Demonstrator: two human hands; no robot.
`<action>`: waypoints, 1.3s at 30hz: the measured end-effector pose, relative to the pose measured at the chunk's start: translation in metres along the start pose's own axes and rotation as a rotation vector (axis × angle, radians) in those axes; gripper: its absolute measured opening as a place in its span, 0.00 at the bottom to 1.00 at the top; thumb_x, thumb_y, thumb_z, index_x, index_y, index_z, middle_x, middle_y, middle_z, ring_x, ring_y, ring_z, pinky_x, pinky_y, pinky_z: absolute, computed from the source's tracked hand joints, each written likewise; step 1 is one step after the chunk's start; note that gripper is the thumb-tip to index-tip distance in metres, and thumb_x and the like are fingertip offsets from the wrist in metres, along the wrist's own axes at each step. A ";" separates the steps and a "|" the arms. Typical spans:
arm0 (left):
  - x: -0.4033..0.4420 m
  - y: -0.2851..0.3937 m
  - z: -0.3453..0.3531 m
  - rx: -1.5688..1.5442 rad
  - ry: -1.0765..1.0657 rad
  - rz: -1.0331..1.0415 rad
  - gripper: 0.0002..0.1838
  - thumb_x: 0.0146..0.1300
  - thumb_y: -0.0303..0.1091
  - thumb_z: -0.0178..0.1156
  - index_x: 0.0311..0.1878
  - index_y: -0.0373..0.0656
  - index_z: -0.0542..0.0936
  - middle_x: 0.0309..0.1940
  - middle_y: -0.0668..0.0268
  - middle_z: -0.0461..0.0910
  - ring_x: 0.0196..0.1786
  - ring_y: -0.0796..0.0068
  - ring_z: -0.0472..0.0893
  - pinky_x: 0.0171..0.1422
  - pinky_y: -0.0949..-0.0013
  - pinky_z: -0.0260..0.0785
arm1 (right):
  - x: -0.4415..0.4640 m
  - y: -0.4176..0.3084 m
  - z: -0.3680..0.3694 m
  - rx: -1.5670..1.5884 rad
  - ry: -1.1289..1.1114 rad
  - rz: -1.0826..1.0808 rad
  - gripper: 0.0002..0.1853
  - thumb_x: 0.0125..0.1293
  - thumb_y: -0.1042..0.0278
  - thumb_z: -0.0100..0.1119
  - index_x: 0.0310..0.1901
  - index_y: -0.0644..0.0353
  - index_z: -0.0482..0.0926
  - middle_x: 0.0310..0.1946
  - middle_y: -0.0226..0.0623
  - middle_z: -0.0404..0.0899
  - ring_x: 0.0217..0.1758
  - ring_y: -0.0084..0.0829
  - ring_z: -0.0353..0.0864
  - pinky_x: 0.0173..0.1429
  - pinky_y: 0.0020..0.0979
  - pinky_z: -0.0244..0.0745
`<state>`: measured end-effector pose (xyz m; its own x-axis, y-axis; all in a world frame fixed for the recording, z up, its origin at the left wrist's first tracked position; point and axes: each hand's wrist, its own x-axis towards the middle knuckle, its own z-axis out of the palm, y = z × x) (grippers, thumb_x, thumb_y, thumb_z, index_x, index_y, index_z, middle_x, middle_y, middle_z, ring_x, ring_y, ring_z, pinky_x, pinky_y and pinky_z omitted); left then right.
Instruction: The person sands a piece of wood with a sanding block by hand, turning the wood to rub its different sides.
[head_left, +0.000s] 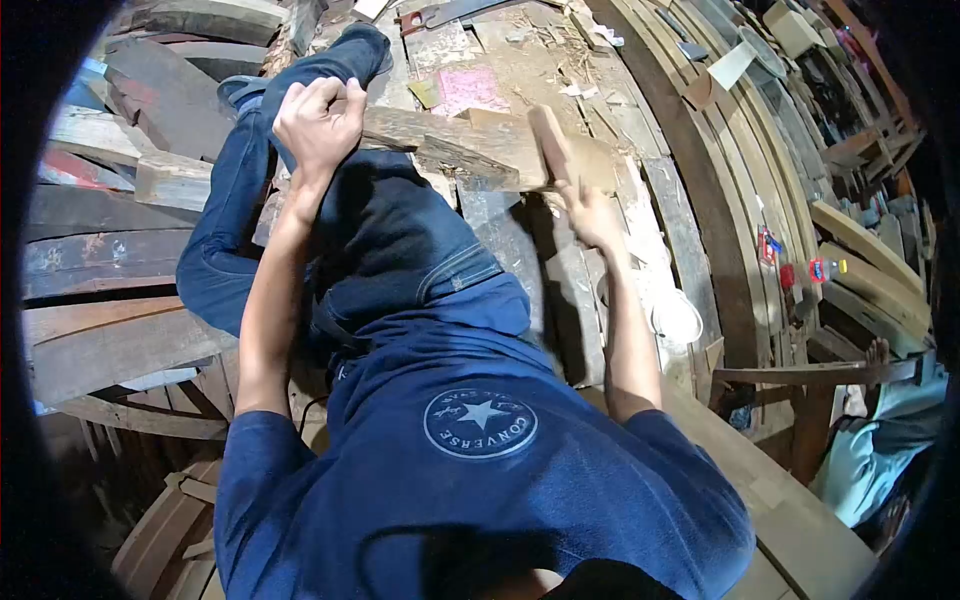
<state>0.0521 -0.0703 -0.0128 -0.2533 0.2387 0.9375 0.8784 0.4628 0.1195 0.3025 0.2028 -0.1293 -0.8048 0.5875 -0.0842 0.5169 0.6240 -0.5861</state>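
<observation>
Blue shirt (600, 490), then board (512, 160), pink sheet (472, 90), saw (455, 12) beyond.

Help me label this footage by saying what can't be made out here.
- Head view: whether the left hand holds anything; its curled fingers hide the inside.
- Head view: how the right hand meets the wooden piece; the back of the hand covers its palm.
- Head view: the far end of the saw; the top edge cuts it off.
- Head view: wording on the yellow-capped bottle; too small.
</observation>
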 end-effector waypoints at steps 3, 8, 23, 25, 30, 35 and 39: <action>0.000 0.001 -0.005 -0.025 -0.004 0.051 0.14 0.54 0.28 0.70 0.19 0.42 0.74 0.17 0.64 0.73 0.20 0.61 0.69 0.28 0.62 0.62 | 0.044 0.075 0.000 0.172 -0.012 0.295 0.28 0.73 0.46 0.52 0.51 0.71 0.79 0.37 0.58 0.83 0.41 0.44 0.86 0.44 0.42 0.79; 0.000 -0.001 -0.005 0.002 -0.014 0.073 0.13 0.53 0.32 0.70 0.18 0.46 0.75 0.19 0.67 0.76 0.21 0.63 0.70 0.28 0.65 0.66 | 0.016 -0.028 -0.035 0.190 -0.139 0.243 0.30 0.71 0.44 0.54 0.39 0.73 0.84 0.24 0.54 0.84 0.30 0.46 0.87 0.39 0.44 0.81; -0.006 0.007 -0.016 -0.019 -0.013 0.095 0.14 0.49 0.28 0.70 0.17 0.46 0.73 0.17 0.69 0.73 0.21 0.65 0.68 0.28 0.66 0.64 | 0.001 -0.081 -0.040 0.017 -0.173 -0.042 0.31 0.71 0.43 0.53 0.55 0.69 0.77 0.45 0.65 0.82 0.52 0.57 0.83 0.57 0.48 0.75; -0.007 0.010 -0.018 -0.011 -0.023 0.124 0.17 0.50 0.24 0.69 0.18 0.44 0.69 0.17 0.66 0.68 0.20 0.63 0.67 0.29 0.64 0.61 | -0.014 -0.109 -0.038 0.072 -0.242 -0.102 0.31 0.71 0.41 0.53 0.54 0.67 0.78 0.45 0.65 0.82 0.54 0.58 0.83 0.59 0.48 0.74; -0.015 0.008 -0.023 -0.017 -0.023 0.151 0.16 0.48 0.23 0.70 0.17 0.46 0.69 0.16 0.67 0.68 0.21 0.63 0.67 0.29 0.64 0.61 | 0.011 -0.021 -0.050 0.083 -0.248 0.129 0.26 0.74 0.46 0.53 0.62 0.58 0.76 0.19 0.30 0.72 0.14 0.24 0.70 0.20 0.29 0.65; -0.010 0.012 -0.023 -0.018 -0.008 0.162 0.16 0.47 0.23 0.70 0.17 0.46 0.70 0.16 0.67 0.68 0.21 0.63 0.67 0.28 0.64 0.61 | 0.012 -0.026 -0.056 -0.135 -0.144 0.004 0.25 0.73 0.47 0.53 0.53 0.64 0.81 0.38 0.60 0.85 0.49 0.51 0.86 0.55 0.45 0.77; -0.011 0.009 -0.022 -0.001 -0.022 0.156 0.16 0.50 0.24 0.69 0.18 0.45 0.70 0.16 0.68 0.69 0.21 0.64 0.67 0.28 0.64 0.61 | -0.025 -0.118 -0.052 -0.132 -0.228 -0.020 0.33 0.71 0.41 0.53 0.59 0.69 0.76 0.49 0.63 0.83 0.56 0.54 0.83 0.62 0.47 0.74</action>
<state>0.0713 -0.0875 -0.0154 -0.1220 0.3260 0.9375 0.9080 0.4180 -0.0272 0.2767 0.1410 -0.0157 -0.8525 0.4526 -0.2614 0.5216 0.7049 -0.4806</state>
